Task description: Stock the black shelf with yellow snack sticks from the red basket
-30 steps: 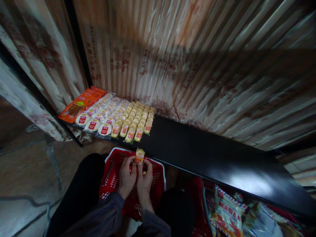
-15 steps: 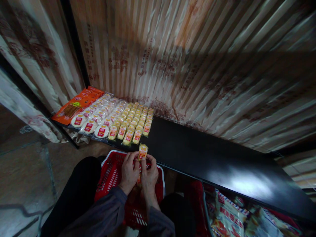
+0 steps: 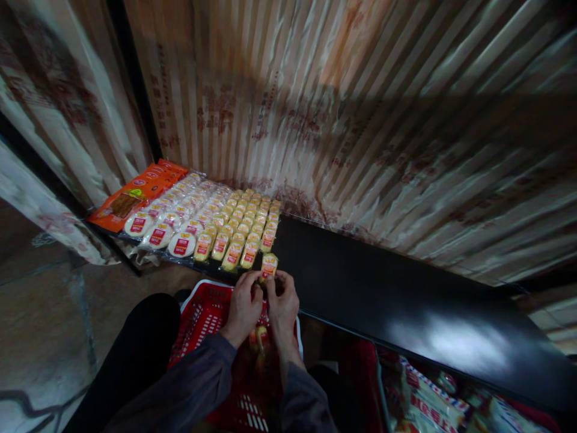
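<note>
A small yellow wrapped snack cake (image 3: 269, 266) with a red and white label is pinched between my left hand (image 3: 246, 305) and my right hand (image 3: 282, 304), at the front edge of the black shelf (image 3: 351, 279). Fingers of both hands are closed on its near end. Just beyond it are rows of matching yellow wrapped cakes (image 3: 233, 255), lying close together. Under my wrists is a red plastic basket (image 3: 198, 325) with a white rim, holding a few more yellow packets (image 3: 260, 338), partly hidden by my arms.
Left of the yellow cakes lie round white wrapped cakes (image 3: 182, 245) and orange snack bags (image 3: 130, 195). A pleated curtain (image 3: 288, 108) hangs behind the shelf. Below it at right, another red basket (image 3: 360, 379) stands beside large printed bags (image 3: 428, 397). A black post (image 3: 135, 78) rises at left.
Both hands have moved forward and slightly right with the snack cake, bringing it to the shelf beside the front row. More yellow packets now show in the basket between my arms.
</note>
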A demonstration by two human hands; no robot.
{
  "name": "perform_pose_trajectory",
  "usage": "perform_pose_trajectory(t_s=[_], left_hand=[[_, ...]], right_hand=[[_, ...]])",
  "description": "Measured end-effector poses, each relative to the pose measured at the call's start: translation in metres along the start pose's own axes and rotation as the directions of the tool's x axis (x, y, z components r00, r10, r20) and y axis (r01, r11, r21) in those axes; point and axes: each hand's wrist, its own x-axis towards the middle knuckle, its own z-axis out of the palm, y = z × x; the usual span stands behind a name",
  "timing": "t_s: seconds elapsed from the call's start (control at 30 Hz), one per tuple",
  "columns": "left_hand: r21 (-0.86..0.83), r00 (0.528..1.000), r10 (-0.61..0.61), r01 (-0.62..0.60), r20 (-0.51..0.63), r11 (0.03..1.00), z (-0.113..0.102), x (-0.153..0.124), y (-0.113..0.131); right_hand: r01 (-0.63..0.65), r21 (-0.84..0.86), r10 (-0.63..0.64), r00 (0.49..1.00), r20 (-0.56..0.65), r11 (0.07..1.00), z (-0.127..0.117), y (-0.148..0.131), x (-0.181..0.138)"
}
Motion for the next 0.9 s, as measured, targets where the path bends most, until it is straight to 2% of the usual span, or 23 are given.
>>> perform_pose_trajectory(t_s=[0.17,0.43,0.67,0.9], left_hand=[[0.003,1.000,-0.001,0.001,0.020,1.000,0.006,0.005,-0.001],[0.025,0.997,0.072,-0.072,0.032,0.997,0.010,0.009,-0.005],[0.062,0.992,0.086,-0.092,0.098,0.994,0.013,0.013,-0.010],[0.132,0.972,0.143,-0.169,0.187,0.977,0.013,0.014,-0.016]], right_hand=[[0.010,-0.013,-0.010,1.000,0.024,1.000,0.002,0.004,0.012],[0.017,-0.055,-0.014,0.999,0.047,0.998,0.007,0.010,0.026],[0.015,-0.040,-0.013,0.998,0.055,0.999,0.014,0.012,0.037],[0.016,-0.023,-0.014,0.998,0.057,1.000,0.020,0.014,0.045]])
